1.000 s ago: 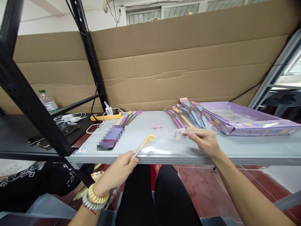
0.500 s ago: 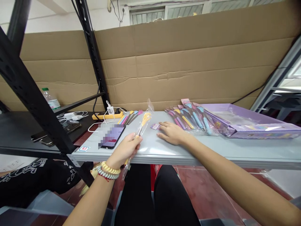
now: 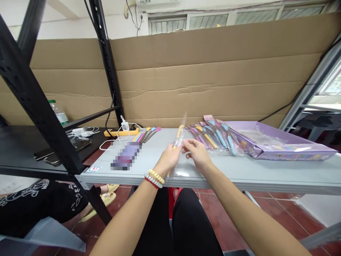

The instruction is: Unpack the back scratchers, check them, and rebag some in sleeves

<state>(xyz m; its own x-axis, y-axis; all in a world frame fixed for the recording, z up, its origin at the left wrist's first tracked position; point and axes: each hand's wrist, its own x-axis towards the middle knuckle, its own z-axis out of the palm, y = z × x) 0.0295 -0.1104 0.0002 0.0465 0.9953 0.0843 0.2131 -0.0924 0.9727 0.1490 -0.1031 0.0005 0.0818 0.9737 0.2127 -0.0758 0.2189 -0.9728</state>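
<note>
over the bench (image 3: 150, 165), a wrapped yellow scratcher (image 3: 179, 132) is gripped by the left hand (image 3: 169, 158); beside it, the right hand (image 3: 198, 152) is curled; whether anything is pinched cannot be told; packaged scratchers (image 3: 220, 138) are piled beside a purple box (image 3: 289, 155).

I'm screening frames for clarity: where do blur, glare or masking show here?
Head view: upper end of the yellow stick blurred, apparently by motion; head view: glare on the grey tabletop near its front edge; head view: flat purple object pixelated.
</note>
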